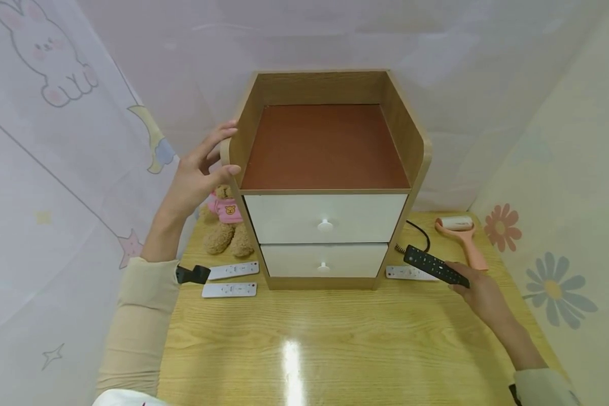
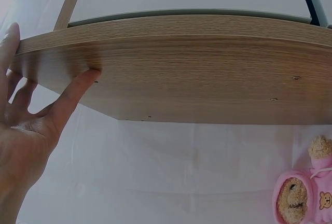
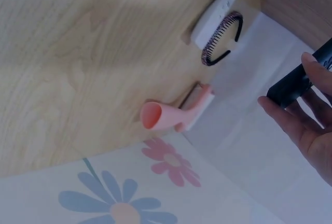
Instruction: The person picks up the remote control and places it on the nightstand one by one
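Note:
My left hand (image 1: pixel 195 172) is at the upper left side panel (image 1: pixel 248 132) of a wooden cabinet with white drawers. Its fingers are spread and fairly straight, with fingertips against the panel in the left wrist view. On the right, my right hand (image 1: pixel 482 293) grips a black remote control (image 1: pixel 436 265) by its near end. That remote slants up toward the cabinet, over a white remote (image 1: pixel 410 273) on the table. In the right wrist view, thumb and fingers close round the black remote (image 3: pixel 290 86).
Two white remotes (image 1: pixel 233 270) lie left of the cabinet, below a teddy bear (image 1: pixel 228 225) in pink. An orange lint roller (image 1: pixel 464 239) and a black toothed headband (image 3: pixel 223 37) lie at right. Both drawers, including the upper drawer (image 1: pixel 284 220), are closed. Printed cloth walls enclose the table.

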A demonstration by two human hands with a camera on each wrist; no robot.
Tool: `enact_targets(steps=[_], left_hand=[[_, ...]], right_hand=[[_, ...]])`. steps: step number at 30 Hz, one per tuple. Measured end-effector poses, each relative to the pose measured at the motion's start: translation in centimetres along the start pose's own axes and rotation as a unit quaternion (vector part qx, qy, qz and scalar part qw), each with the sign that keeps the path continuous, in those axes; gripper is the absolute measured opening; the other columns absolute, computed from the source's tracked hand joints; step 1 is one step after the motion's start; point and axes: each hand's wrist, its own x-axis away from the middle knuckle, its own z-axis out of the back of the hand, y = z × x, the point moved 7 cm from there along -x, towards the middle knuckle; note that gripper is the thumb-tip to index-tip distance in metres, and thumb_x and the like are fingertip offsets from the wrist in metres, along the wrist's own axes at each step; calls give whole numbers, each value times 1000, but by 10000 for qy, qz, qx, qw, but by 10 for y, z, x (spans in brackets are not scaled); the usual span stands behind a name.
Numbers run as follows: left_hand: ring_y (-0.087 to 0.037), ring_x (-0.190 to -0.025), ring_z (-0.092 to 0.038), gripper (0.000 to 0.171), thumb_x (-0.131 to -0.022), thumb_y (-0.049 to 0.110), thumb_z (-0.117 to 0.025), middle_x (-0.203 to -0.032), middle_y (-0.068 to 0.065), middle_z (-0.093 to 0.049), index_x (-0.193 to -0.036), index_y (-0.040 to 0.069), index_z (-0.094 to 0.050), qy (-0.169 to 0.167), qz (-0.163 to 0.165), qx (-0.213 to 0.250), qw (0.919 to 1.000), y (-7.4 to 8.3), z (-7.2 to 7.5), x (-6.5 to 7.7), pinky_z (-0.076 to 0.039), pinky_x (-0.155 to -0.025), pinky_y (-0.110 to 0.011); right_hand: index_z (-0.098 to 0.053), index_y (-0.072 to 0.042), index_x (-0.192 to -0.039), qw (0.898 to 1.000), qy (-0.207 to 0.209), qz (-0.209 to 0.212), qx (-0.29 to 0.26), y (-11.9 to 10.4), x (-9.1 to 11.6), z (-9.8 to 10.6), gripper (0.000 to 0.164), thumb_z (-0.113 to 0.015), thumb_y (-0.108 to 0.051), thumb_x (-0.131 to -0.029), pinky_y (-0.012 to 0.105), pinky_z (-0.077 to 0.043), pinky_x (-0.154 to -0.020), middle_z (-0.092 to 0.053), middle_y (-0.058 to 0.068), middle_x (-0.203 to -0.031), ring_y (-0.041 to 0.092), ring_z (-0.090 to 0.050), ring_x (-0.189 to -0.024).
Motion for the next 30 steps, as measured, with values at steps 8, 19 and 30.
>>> enact_targets(steps=[8, 19, 30], left_hand=[[-25, -140, -32, 56, -87, -11, -62, -153, -13, -33, -140, -1, -45, -4, -154, -304, 9994, 1, -2, -2, -48, -89, -21], [-27, -140, -32, 57, -88, -10, -61, -154, -10, -33, -141, 0, -44, 1, -47, -313, 9995, 1, -4, -3, -51, -81, -19], [-36, -136, -36, 58, -88, -9, -61, -155, -6, -31, -142, 3, -44, -4, 164, -210, 9996, -1, -6, -2, -55, -70, -21]], right_hand=[[-60, 4, -122, 9987, 473, 184, 13, -8, -6, 28, 56, -79, 8, -69, 61, -47, -74, -62, 30, -115, 53, -59, -95], [-60, 5, -122, 9958, 895, 112, 168, -9, -20, 62, 56, -79, 8, -69, 61, -46, -70, -61, 34, -110, 53, -60, -88], [-61, 4, -120, 9913, 1222, 332, 357, -16, -31, 87, 58, -81, 9, -66, 47, -44, -48, -61, 36, -105, 39, -56, -51]])
